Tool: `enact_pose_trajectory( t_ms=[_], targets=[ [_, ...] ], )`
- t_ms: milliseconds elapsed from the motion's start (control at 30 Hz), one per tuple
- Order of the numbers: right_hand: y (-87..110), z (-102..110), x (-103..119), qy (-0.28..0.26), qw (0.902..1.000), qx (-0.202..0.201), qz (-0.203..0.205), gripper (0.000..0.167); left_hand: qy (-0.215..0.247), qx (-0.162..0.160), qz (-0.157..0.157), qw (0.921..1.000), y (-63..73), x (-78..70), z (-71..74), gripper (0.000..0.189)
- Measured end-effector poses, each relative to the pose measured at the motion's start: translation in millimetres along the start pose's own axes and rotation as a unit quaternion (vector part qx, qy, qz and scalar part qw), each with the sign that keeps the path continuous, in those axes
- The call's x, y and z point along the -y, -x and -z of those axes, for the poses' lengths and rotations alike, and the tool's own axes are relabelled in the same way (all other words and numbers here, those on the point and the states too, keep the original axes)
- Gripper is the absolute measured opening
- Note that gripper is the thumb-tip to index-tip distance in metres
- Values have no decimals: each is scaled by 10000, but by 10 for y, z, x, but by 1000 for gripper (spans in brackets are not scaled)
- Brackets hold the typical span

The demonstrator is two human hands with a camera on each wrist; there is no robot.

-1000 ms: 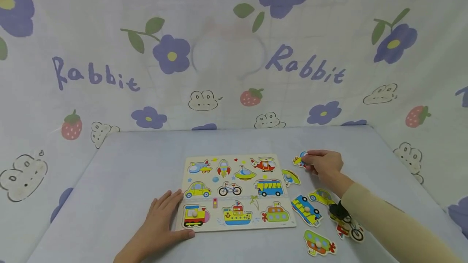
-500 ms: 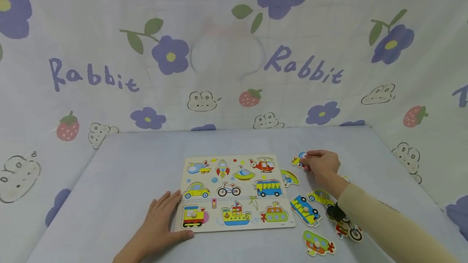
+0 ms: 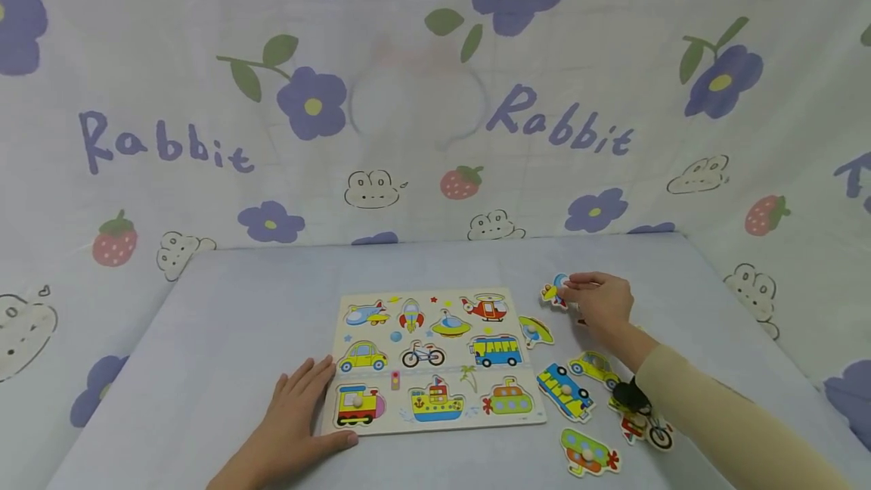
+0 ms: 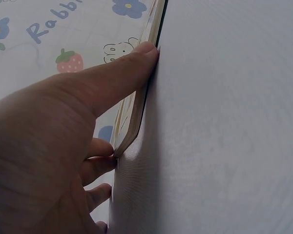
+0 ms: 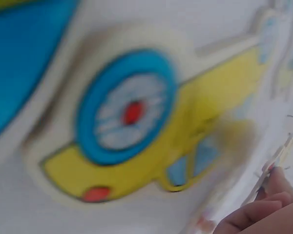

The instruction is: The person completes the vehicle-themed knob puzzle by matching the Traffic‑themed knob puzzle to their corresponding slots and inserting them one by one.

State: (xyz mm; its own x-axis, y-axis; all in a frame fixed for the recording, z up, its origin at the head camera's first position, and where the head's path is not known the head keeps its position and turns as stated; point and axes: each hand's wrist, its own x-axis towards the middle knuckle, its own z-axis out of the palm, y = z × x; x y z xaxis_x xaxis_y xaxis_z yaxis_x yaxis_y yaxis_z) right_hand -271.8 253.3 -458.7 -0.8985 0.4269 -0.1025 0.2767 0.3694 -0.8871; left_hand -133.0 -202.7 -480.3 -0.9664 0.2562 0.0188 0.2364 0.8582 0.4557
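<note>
My right hand pinches an airplane puzzle piece with blue, yellow and red parts, right of the board's far corner. In the right wrist view that hand holds the thin piece tilted, nearly edge-on. My left hand rests at the near left corner of the wooden puzzle board. Its thumb lies along the front edge and its extended fingers touch the left side, as the left wrist view shows too. A knobbed train piece sits in the board. Part of another piece shows under my right hand, mostly hidden.
Right of the board lie a flying saucer piece, a bus piece, a car piece, a submarine piece and a bicycle piece overlapping others. A printed cloth hangs behind the table.
My right hand has risen slightly with the airplane piece, and a bit of another piece now shows beneath it. The left hand stays at the board's corner. The head view has shifted a little.
</note>
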Motion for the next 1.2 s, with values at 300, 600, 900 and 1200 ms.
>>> enact_pose_trajectory(
  t_ms=[300,600,900,1200],
  targets=[
    [208,-159,327,-995,9898,986,244,40,-16,7,3,10000,3,16,31,109],
    [386,-512,482,-1141,9785,1643,507,33,61,-35,-52,10000,10,13,40,112],
    [577,-816,606,-1148,9726,1922,626,29,77,-13,-39,10000,15,-8,26,112],
    [771,-1162,756,-1301,9594,2467,424,33,114,-77,-130,9998,19,7,26,111]
  ],
)
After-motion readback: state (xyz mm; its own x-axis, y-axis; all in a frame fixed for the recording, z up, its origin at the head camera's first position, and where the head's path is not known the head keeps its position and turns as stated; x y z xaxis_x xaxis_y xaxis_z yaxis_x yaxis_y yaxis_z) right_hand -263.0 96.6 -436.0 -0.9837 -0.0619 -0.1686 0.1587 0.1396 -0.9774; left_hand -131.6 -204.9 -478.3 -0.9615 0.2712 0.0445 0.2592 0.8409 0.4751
